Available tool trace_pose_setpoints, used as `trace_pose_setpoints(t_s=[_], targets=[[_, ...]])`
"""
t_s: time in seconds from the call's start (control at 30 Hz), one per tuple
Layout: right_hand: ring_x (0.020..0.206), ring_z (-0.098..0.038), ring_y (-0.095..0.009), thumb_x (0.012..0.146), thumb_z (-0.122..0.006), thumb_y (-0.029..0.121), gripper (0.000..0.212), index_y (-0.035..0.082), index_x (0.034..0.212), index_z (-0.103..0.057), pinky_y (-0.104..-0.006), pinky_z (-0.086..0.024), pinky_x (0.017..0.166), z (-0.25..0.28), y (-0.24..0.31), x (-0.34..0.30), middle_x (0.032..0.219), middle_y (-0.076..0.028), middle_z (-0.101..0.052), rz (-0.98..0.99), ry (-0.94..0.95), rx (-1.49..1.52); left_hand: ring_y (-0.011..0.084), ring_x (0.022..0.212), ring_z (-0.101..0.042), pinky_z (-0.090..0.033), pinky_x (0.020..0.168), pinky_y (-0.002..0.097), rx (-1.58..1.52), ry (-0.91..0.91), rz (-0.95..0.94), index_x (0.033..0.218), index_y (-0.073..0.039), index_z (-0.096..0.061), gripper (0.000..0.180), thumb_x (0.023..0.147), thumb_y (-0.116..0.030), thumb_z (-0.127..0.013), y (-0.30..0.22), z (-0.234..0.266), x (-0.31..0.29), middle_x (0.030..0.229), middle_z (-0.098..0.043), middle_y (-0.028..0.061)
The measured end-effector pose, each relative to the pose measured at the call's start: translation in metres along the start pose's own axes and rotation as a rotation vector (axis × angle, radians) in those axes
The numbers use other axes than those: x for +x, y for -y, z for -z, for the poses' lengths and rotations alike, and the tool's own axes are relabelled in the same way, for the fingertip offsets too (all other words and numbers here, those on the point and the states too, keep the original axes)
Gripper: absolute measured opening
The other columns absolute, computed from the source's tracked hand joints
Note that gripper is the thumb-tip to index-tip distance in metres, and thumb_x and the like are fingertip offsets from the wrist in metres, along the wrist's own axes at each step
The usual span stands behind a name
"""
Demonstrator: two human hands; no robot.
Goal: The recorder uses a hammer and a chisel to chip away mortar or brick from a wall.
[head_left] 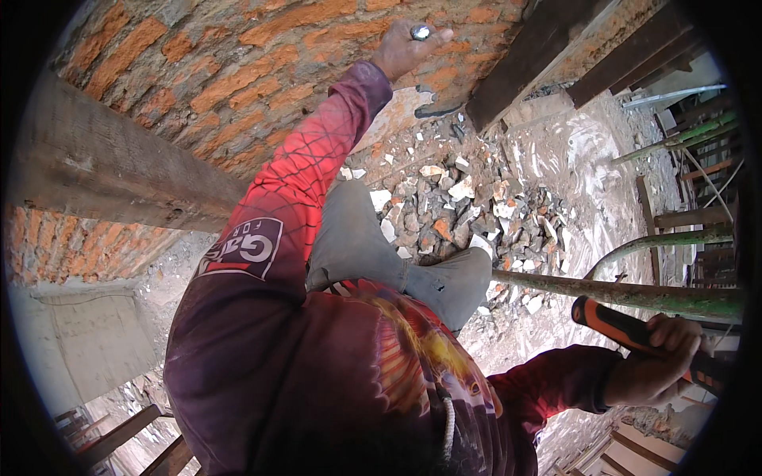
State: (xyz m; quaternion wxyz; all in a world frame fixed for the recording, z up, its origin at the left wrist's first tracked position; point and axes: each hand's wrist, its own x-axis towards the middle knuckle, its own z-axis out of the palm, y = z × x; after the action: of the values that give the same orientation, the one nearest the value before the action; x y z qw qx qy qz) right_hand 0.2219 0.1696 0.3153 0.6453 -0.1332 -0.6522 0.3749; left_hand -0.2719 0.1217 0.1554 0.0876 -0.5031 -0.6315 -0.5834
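And up top, the left hand (399, 49) is wrapped round a metal bar (421, 32) in front of the brick wall (262, 87). Its shiny round end pokes out of the fist; whether the hidden end meets the brick, I can't tell. Over at the lower right, the right hand (660, 366) has a firm grip on an orange-and-black tool (615, 324), held well apart from the bar, its far end lost in the dark rim.

Now the surroundings, and it's crowded! A thick wooden beam (119, 151) cuts in from the left, passing behind the left sleeve (298, 170). Dark planks (532, 55) slant down right of the left hand. A long green pole (635, 296) stretches from near the knee to the right edge, a bent pole (671, 239) above it. Past the grey trousers (365, 238), broken rubble (444, 218), grey, white and orange, litters the floor.

Writing? There's a dark shield badge (268, 262) on that sleeve, white-edged, big pale letters over a smaller row. The shirt front (317, 373) carries a bright fish-like print.
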Motion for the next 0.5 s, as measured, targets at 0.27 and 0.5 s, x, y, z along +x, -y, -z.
trace_pose_setpoints(t_s=[0.27, 0.5], targets=[[0.050, -0.041, -0.011, 0.098, -0.046, 0.006, 0.016, -0.003, 0.111, -0.049, -0.0259, -0.041, 0.047, 0.017, -0.040, -0.032, 0.063, -0.005, -0.042, -0.191, 0.031, 0.104, 0.0080, 0.054, -0.049, -0.039, 0.051, 0.0279, -0.030, -0.012, -0.079, 0.071, -0.006, -0.063, 0.031, 0.090, -0.030, -0.066, -0.087, 0.006, 0.021, 0.057, -0.052, -0.0020], [0.048, -0.040, -0.011, 0.099, -0.046, 0.008, 0.020, -0.004, 0.114, -0.050, -0.0269, -0.040, 0.043, 0.009, -0.043, -0.029, 0.063, -0.005, -0.040, -0.183, 0.069, 0.196, 0.0063, 0.049, -0.039, -0.031, 0.046, 0.0280, -0.177, 0.065, -0.074, 0.059, -0.008, -0.052, 0.040, 0.092, -0.025, -0.064, -0.095, 0.020, 0.065, 0.051, -0.043, -0.0045]])
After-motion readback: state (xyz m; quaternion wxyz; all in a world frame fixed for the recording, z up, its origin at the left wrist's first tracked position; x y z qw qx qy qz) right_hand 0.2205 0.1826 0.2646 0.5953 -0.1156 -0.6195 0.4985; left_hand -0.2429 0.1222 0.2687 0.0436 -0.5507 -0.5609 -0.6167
